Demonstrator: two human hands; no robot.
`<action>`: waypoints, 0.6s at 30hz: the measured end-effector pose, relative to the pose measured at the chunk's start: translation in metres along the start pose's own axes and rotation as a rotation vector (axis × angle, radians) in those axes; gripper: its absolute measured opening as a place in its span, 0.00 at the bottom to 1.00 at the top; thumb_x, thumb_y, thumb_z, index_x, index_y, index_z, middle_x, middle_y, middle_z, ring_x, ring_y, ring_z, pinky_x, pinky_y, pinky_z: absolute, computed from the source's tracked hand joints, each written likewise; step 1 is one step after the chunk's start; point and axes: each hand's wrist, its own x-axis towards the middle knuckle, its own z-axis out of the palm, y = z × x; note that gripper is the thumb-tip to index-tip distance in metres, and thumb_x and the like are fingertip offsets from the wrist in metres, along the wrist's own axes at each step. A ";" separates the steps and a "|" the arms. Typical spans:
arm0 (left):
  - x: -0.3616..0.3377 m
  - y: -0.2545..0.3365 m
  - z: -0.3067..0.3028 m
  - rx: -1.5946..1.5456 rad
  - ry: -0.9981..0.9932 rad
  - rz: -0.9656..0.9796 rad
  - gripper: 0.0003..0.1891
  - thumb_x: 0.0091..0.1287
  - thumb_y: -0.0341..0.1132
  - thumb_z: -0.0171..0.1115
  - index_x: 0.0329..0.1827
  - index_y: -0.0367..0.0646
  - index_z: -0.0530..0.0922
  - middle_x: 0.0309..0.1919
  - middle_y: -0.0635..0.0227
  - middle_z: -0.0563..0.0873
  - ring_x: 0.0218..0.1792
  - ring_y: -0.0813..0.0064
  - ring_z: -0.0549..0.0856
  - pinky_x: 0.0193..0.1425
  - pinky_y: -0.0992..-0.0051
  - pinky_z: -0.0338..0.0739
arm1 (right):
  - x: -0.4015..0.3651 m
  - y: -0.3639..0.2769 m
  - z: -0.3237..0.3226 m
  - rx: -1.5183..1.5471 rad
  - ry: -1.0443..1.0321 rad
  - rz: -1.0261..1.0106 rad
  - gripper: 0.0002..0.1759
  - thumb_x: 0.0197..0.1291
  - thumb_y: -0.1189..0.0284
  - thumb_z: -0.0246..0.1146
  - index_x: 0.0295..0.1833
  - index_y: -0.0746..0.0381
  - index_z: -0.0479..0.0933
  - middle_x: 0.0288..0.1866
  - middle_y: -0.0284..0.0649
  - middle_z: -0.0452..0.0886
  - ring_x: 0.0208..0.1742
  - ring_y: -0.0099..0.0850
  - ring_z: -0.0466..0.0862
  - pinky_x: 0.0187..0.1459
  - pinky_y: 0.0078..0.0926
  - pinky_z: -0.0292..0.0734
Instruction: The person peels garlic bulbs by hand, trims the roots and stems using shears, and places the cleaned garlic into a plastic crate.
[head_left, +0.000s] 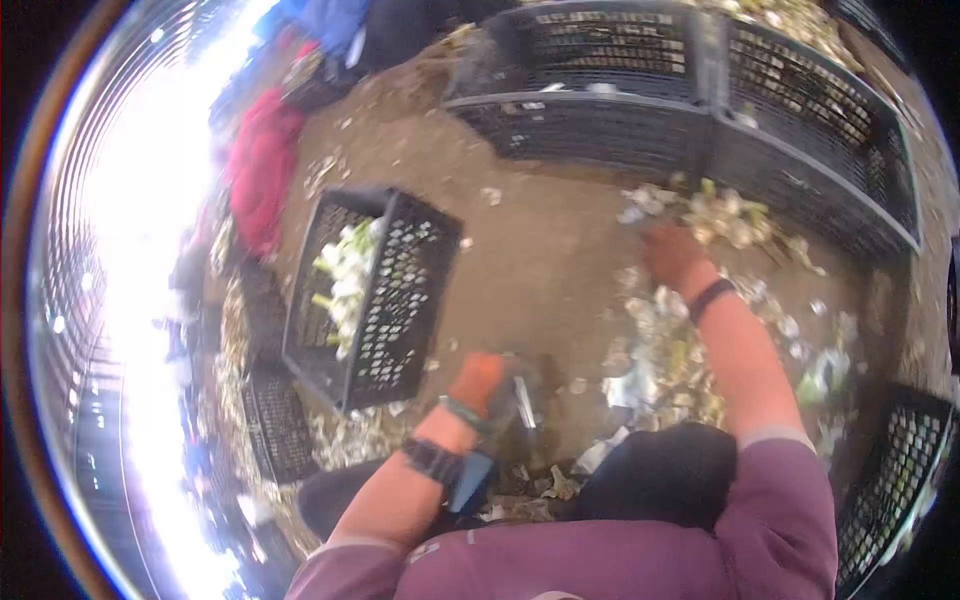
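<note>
My left hand (480, 385) is closed around a tool with a short, shiny metal blade (525, 402). Blur hides whether it is a knife or shears. My right hand (677, 257) reaches forward beside a pile of pale garlic bulbs (728, 215) on the ground. Its fingers are smeared by motion, so I cannot see whether they grip anything. Left of centre stands a tilted black plastic crate (408, 300), holding white garlic bulbs (352, 270) with cut green stems.
Large black crates (600, 130) line the far side. Another crate (890, 490) stands at the lower right, and a smaller one (278, 425) at the left. Dry peelings (670, 370) litter the dirt before my knees. Pink cloth (265, 170) shows at the upper left.
</note>
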 end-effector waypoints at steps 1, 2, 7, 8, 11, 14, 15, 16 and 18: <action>0.004 -0.005 0.019 -0.498 0.023 -0.261 0.11 0.65 0.29 0.53 0.48 0.35 0.76 0.35 0.62 0.84 0.34 0.73 0.84 0.36 0.77 0.78 | 0.000 0.001 0.018 0.217 0.282 0.142 0.20 0.59 0.70 0.54 0.57 0.60 0.75 0.69 0.39 0.63 0.67 0.45 0.64 0.61 0.45 0.65; 0.005 -0.003 0.027 -0.599 0.019 -0.322 0.11 0.67 0.30 0.52 0.49 0.36 0.76 0.35 0.61 0.84 0.34 0.74 0.84 0.35 0.77 0.79 | -0.017 0.002 0.002 -0.097 0.074 0.089 0.19 0.59 0.69 0.54 0.55 0.59 0.77 0.69 0.38 0.63 0.66 0.44 0.66 0.60 0.42 0.66; 0.034 0.045 0.023 -0.017 -0.150 -0.422 0.16 0.69 0.41 0.50 0.49 0.38 0.76 0.34 0.59 0.84 0.32 0.74 0.84 0.33 0.72 0.78 | -0.081 0.017 0.042 0.229 0.090 0.396 0.26 0.57 0.71 0.57 0.63 0.58 0.67 0.64 0.55 0.65 0.59 0.48 0.72 0.58 0.41 0.69; 0.037 0.042 0.028 0.268 -0.141 -0.188 0.16 0.68 0.42 0.51 0.48 0.38 0.77 0.32 0.59 0.84 0.31 0.73 0.83 0.32 0.71 0.77 | -0.096 0.016 0.057 0.495 0.211 0.491 0.27 0.57 0.68 0.58 0.63 0.60 0.66 0.63 0.56 0.66 0.59 0.49 0.72 0.58 0.43 0.69; 0.065 0.085 0.040 -0.130 -0.124 -0.474 0.18 0.65 0.44 0.55 0.48 0.37 0.77 0.26 0.57 0.83 0.28 0.71 0.82 0.30 0.68 0.76 | -0.137 0.033 0.153 1.894 0.361 0.567 0.41 0.51 0.58 0.67 0.65 0.69 0.60 0.59 0.55 0.71 0.59 0.45 0.73 0.58 0.38 0.68; 0.086 0.158 0.051 -0.253 -0.261 -0.302 0.20 0.64 0.37 0.54 0.58 0.37 0.72 0.27 0.59 0.82 0.28 0.72 0.82 0.30 0.71 0.75 | -0.216 -0.018 0.061 1.627 0.543 0.627 0.45 0.47 0.58 0.70 0.67 0.66 0.59 0.62 0.51 0.69 0.60 0.40 0.71 0.60 0.34 0.68; 0.091 0.163 0.062 -0.292 -0.271 -0.150 0.21 0.64 0.36 0.53 0.59 0.36 0.70 0.27 0.60 0.82 0.28 0.74 0.81 0.29 0.73 0.75 | -0.225 -0.029 0.059 1.568 0.649 0.597 0.43 0.45 0.58 0.71 0.66 0.61 0.62 0.62 0.51 0.69 0.59 0.42 0.72 0.59 0.35 0.69; 0.095 0.167 0.068 -0.332 -0.266 -0.006 0.23 0.64 0.35 0.53 0.61 0.36 0.69 0.27 0.61 0.82 0.28 0.75 0.81 0.29 0.74 0.75 | -0.236 -0.033 0.043 1.388 0.716 0.550 0.40 0.44 0.60 0.72 0.64 0.58 0.65 0.59 0.51 0.70 0.57 0.43 0.73 0.57 0.36 0.70; 0.102 0.177 0.082 -0.343 -0.262 0.127 0.23 0.64 0.34 0.52 0.62 0.36 0.68 0.26 0.64 0.82 0.27 0.79 0.80 0.26 0.78 0.73 | -0.252 -0.039 0.023 1.129 0.827 0.476 0.36 0.43 0.63 0.72 0.61 0.54 0.69 0.54 0.50 0.72 0.53 0.44 0.74 0.54 0.37 0.72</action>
